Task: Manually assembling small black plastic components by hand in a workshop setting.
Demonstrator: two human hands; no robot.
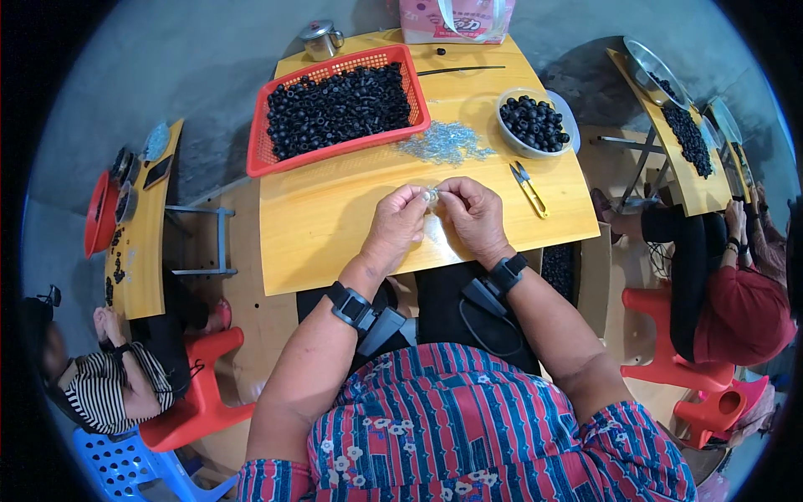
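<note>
My left hand (397, 224) and my right hand (475, 216) meet above the near part of the yellow table (318, 238). Thumbs and fingertips of both are closed on a small clear, shiny piece (431, 197), too small to make out further. Just beyond the hands lies a loose pile of small clear pieces (447, 143). To the right of my right hand are thread snips (529, 191) with yellow handles. Past the pile, at the left, a red plastic basket (419, 99) holds many small black parts. A clear round tub (530, 152) at the right holds round black parts.
A metal lidded mug (319, 40) and a pink bag (456, 23) stand at the far edge, near a thin black strip (462, 69). Other people sit at a left table (150, 234) and a right table (703, 188). An open box (594, 276) stands under my table's right side.
</note>
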